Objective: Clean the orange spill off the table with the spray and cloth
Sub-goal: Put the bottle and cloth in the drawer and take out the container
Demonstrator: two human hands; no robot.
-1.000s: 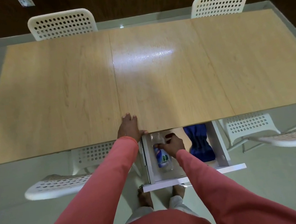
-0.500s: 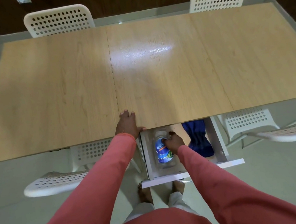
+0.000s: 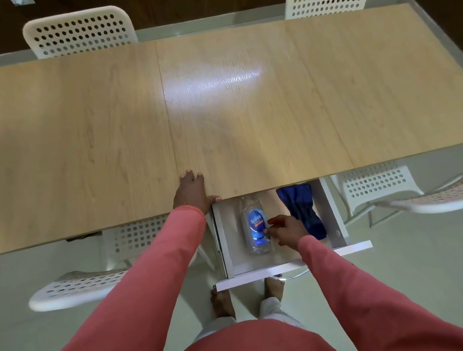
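My left hand (image 3: 192,191) lies flat w/ fingers straight on the near edge of the long light-wood desk (image 3: 99,141), thumb along the rim. My right hand (image 3: 285,229) is down in the open white drawer (image 3: 294,263) under the desk's near edge, fingers curled against the right side of the clear plastic spray bottle w/ blue label (image 3: 255,226); can't tell if it's properly gripped or just touched. Bottle lies on its side in the drawer's left half, top end tucked under the desk. Crumpled dark-blue cloth (image 3: 301,210) sits in the drawer's right half, just beside my right hand. White perforated chairs (image 3: 79,32) stand at far and near sides.
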